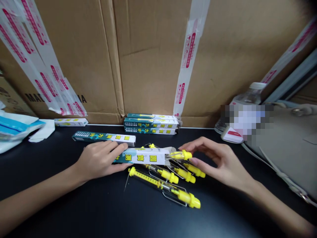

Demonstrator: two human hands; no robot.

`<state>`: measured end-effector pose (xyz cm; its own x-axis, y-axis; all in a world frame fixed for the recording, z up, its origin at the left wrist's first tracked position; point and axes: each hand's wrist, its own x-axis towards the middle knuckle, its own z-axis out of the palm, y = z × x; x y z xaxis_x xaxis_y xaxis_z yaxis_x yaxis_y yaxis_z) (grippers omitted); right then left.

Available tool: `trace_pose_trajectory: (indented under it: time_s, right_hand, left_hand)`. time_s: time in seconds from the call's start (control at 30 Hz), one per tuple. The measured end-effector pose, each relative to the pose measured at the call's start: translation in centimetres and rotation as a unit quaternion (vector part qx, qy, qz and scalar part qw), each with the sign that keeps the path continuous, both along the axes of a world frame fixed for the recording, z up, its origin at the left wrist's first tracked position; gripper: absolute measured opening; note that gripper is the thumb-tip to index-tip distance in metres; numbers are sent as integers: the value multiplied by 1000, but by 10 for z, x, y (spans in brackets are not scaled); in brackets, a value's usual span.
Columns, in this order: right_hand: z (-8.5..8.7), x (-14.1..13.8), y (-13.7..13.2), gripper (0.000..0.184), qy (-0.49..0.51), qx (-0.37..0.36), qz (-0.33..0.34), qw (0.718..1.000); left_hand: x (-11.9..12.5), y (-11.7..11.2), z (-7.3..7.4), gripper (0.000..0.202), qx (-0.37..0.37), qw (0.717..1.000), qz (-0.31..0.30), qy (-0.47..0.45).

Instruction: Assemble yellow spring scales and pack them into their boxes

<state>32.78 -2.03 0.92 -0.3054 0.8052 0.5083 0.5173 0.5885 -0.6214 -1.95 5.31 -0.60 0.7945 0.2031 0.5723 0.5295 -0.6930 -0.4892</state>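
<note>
Your left hand (pixel 99 161) is closed around the near end of a white-and-teal cardboard box (pixel 146 156), with your fingers over its top and your thumb along its near side. The box lies flat on the black table (pixel 74 208), and a yellow-tipped spring scale (pixel 179 155) sticks out of its open far end. Your right hand (pixel 218 162) is open and not gripping anything, with its fingertips (pixel 190 149) just beside the scale's yellow tip; you can't tell whether they touch it. Below the box, several loose spring scales (pixel 170 186) lie in a crossed heap on the table, their yellow ends pointing mostly right. Another box (pixel 104 138) lies just behind your left hand, a stack of three boxes (pixel 151 124) sits against a cardboard carton (pixel 153 59), and a single box (pixel 70 122) lies farther left. Red-printed tape (pixel 190 56) runs down the carton. To your right are a plastic bottle (pixel 250 96), partly blurred, and a beige bag (pixel 284 148). Blue-and-white packets (pixel 17 127) lie at the far left.
</note>
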Motion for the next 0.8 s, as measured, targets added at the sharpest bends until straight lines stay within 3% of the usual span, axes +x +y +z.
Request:
trace_pose_trajectory:
  time_s: [0.1, 0.13, 0.33, 0.5, 0.63, 0.8]
  right_hand:
    - [-6, -13, -2, 45, -14, -2, 4, 1000]
    - [-8, -17, -3, 48, -36, 14, 1, 999]
    - [-12, -8, 8, 31, -133, 96, -29, 986]
    - [-11, 36, 25, 22, -151, 83, -107, 979]
    - [-11, 69, 35, 30, -149, 66, -170, 972]
    - [-14, 69, 37, 36, -167, 6, -188, 968]
  left_hand:
    - [1, -2, 2, 38, 10, 1000, -7, 9]
    - [2, -2, 2, 38, 14, 1000, -9, 11]
    - [1, -2, -1, 41, 21, 999, 45, -2]
    - [1, 2, -7, 42, 4, 997, 73, -27]
    - [1, 1, -7, 41, -9, 994, 103, -47]
    - [6, -3, -3, 40, -22, 983, 175, -56]
